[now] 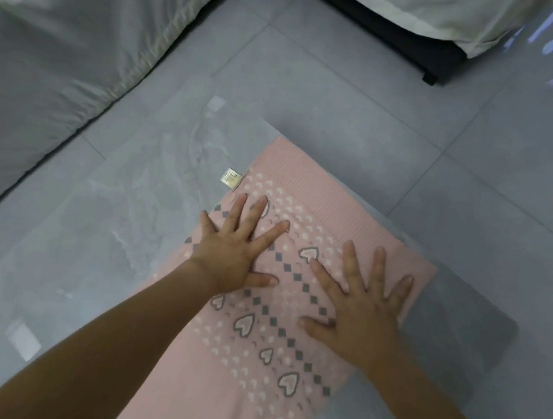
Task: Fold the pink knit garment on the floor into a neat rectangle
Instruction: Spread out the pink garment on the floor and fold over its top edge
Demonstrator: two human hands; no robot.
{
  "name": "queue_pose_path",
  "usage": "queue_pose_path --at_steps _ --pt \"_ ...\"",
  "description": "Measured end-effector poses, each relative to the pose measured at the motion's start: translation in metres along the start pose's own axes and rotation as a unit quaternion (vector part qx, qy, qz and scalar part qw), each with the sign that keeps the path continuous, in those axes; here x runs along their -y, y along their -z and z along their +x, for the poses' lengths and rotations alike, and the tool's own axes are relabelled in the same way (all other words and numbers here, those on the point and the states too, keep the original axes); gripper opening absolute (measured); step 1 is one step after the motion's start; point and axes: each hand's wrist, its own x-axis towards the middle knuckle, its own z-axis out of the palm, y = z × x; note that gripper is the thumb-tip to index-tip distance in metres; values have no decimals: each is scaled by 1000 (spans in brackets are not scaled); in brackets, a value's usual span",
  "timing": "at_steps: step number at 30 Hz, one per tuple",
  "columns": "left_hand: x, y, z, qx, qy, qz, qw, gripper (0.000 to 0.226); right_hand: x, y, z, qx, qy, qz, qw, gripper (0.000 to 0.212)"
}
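Observation:
The pink knit garment [295, 301] lies flat on the grey tiled floor as a long strip running from the lower middle up to a ribbed hem at the top. It carries white dots, grey diamonds and heart shapes. A small white care label [231, 177] sticks out at its upper left edge. My left hand [236, 249] rests palm down on the garment's left part, fingers spread. Palm down as well, my right hand [362, 308] presses on the right part near the right edge, fingers apart. Neither hand grips the fabric.
A bed with grey-white bedding [62, 47] fills the left and upper left. A second bed with a dark base [433, 65] stands at the top right. The glossy grey floor tiles [482, 146] surround the garment.

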Motion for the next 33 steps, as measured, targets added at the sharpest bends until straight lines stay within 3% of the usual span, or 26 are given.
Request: queue_pose_path --at_steps 8,16,20,23,26,30,33 --pt "2 13 30 -13 24 -11 1000 87 -30 11 36 -25 -36 2 999 86" --pt "-6 26 26 -24 36 -14 999 87 -20 26 34 3 -44 4 999 85" --pt "-18 -18 -42 -86 79 -87 989 88 25 29 -1 -6 45 5 999 85" --pt "-6 -65 -116 -44 182 -112 976 86 61 20 -32 22 109 10 994 88" --pt "-6 -103 -189 -12 203 -108 973 80 93 8 -59 67 176 12 982 93" --pt "-5 -141 -254 19 220 -117 968 75 127 -16 -95 134 314 -5 940 94" --pt "8 -145 -257 25 216 -124 968 72 130 -39 -108 156 396 -58 903 106"
